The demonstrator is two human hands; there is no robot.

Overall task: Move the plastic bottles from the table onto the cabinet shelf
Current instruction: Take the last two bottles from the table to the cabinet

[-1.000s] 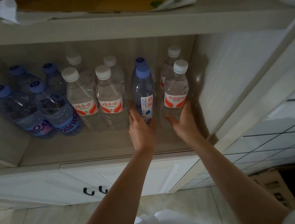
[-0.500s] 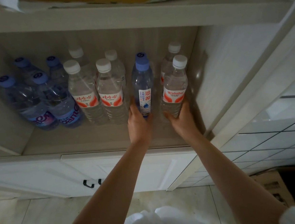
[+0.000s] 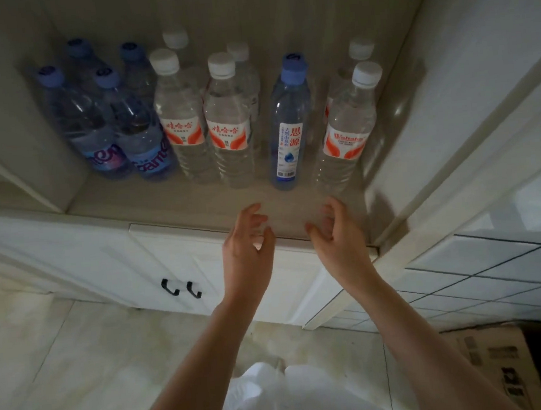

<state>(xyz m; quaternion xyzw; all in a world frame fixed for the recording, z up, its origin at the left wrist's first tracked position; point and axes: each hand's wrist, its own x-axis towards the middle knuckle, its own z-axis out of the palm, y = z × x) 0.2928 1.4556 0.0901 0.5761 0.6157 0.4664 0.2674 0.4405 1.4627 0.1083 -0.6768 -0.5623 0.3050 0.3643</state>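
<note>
While both hands hover empty at the front lip of the pale wood-grain cabinet shelf (image 3: 179, 208), every plastic bottle in view stands upright on that shelf, none held. L hand (image 3: 245, 255) sits at approx 6 o'clock of the slim blue-capped bottle w/ the white Chinese-character label (image 3: 289, 129), fingers (image 3: 257, 218) spread apart and loosely curled, gripping nothing. R hand (image 3: 336, 241) sits at approx 6 o'clock of the clear white-capped bottle w/ the red-and-white label (image 3: 344, 134), fingers (image 3: 328, 215) likewise apart, curled toward the L hand, clear of the bottle. Both hands are near those two bottles but not touching them.

At 9 o'clock of the slim blue-capped bottle stand two clear white-capped bottles w/ orange-red labels (image 3: 204, 126), side by side, w/ more white caps behind them at 12 o'clock. Further toward 9 o'clock is a cluster of four blue-tinted bottles w/ lavender caps and purple-blue labels (image 3: 118, 136), touching or nearly so. Another white-capped bottle (image 3: 359, 50) stands just behind the red-and-white-label one.

Below the shelf, white cabinet doors carry two small black handles (image 3: 180, 288). Pale floor tiles lie at 7 o'clock; a brown cardboard box (image 3: 495, 362) sits at 4 o'clock of the hands.
</note>
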